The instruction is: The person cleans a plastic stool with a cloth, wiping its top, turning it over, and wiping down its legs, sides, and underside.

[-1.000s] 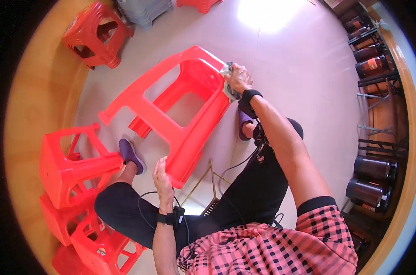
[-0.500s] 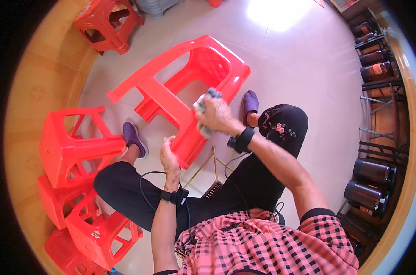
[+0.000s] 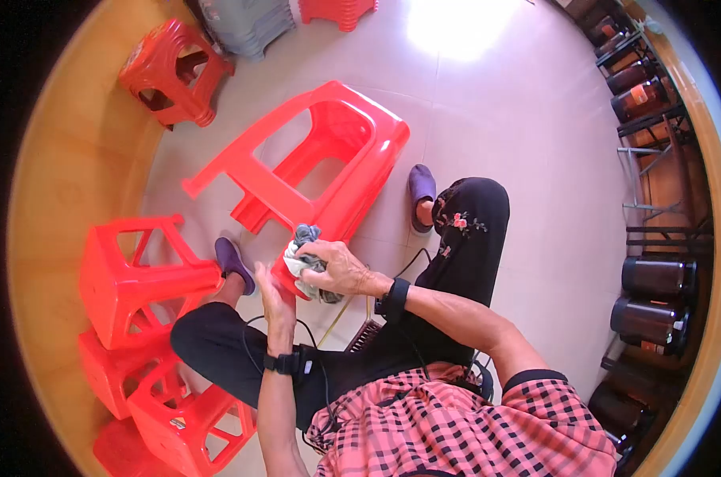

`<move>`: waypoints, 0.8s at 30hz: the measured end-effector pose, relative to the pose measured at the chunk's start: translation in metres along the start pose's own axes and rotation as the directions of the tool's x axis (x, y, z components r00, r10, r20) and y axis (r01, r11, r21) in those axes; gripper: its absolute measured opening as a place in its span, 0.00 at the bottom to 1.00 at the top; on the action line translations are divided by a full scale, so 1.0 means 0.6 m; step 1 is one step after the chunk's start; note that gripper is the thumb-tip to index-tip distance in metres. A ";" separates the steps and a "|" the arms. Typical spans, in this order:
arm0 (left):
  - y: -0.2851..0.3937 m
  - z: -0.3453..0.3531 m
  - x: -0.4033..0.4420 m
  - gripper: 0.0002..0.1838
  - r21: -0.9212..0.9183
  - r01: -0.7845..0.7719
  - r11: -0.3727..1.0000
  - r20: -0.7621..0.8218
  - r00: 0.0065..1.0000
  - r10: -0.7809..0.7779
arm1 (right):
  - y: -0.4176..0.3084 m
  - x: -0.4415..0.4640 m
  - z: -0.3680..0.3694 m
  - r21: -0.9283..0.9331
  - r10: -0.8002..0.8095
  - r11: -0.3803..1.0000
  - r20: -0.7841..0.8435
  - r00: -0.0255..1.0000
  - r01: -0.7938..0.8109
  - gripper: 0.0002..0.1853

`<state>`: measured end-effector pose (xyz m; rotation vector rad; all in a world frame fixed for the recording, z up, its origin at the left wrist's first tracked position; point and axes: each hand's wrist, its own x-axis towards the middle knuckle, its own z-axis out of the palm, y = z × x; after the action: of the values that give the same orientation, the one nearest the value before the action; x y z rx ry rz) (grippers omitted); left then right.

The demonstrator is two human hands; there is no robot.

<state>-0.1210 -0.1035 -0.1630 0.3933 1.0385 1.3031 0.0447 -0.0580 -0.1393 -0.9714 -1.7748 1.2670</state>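
A red plastic stool point(image 3: 360, 187) lies tilted on its side in front of me, its legs pointing to the upper left. At its near lower corner, my left hand point(image 3: 277, 306) supports the edge, with the fingers partly hidden behind the plastic. My right hand point(image 3: 341, 269) is closed on a crumpled grey and white cloth point(image 3: 306, 262), pressed against the stool close to my left hand.
More red stools point(image 3: 130, 278) stand and lie at the left by the wooden wall point(image 3: 66, 167). Another red stool point(image 3: 174, 71) is at the upper left, beside grey stacked stools point(image 3: 245, 20). Dark jars point(image 3: 655, 318) line a rack at the right. A brown brush-like object point(image 3: 364, 337) is between my legs.
My right hand has moved with the cloth from the stool's far upper corner down along its side to the near corner. My left hand remains at the near corner.
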 end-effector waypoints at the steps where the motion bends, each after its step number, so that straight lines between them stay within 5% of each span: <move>1: 0.001 0.010 -0.012 0.34 0.009 0.005 1.000 0.009 1.000 -0.005 | -0.003 0.001 0.000 0.002 0.001 1.000 -0.013 1.000 -0.001 0.18; 3: -0.004 0.027 -0.034 0.32 0.091 0.000 0.996 -0.057 0.998 0.006 | -0.007 0.005 0.001 0.199 0.177 0.970 -0.175 0.968 -0.142 0.17; 7: -0.046 0.006 -0.036 0.28 0.348 0.037 0.937 -0.037 0.999 -0.025 | -0.005 0.017 -0.001 0.240 0.247 0.953 -0.262 0.933 -0.185 0.16; 15: 0.006 0.052 -0.030 0.27 0.384 -0.077 0.920 -0.082 0.990 0.117 | -0.020 0.016 0.005 0.197 0.099 0.980 -0.389 0.916 -0.023 0.17; 17: 0.044 0.043 0.000 0.29 0.224 0.039 0.974 -0.035 0.999 -0.032 | -0.046 0.015 -0.015 0.154 0.013 0.986 -0.410 0.912 0.055 0.17; 19: 0.094 0.116 0.001 0.31 0.098 -0.097 0.991 -0.020 0.995 0.099 | -0.070 0.024 -0.025 0.118 -0.073 0.984 -0.425 0.902 0.135 0.17; 21: 0.127 0.105 0.041 0.29 -0.095 -0.012 0.995 0.022 1.000 0.014 | -0.084 0.036 -0.029 0.024 -0.192 0.975 -0.399 0.897 0.219 0.16; 24: 0.163 0.137 0.069 0.27 -0.094 -0.087 0.992 0.041 0.995 0.091 | -0.098 0.084 -0.027 -0.047 -0.253 0.966 -0.380 0.890 0.254 0.16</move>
<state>-0.1167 -0.0139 -0.0635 0.4017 0.9283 1.4102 0.0274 -0.0201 -0.0721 -0.8804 -1.5299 0.8469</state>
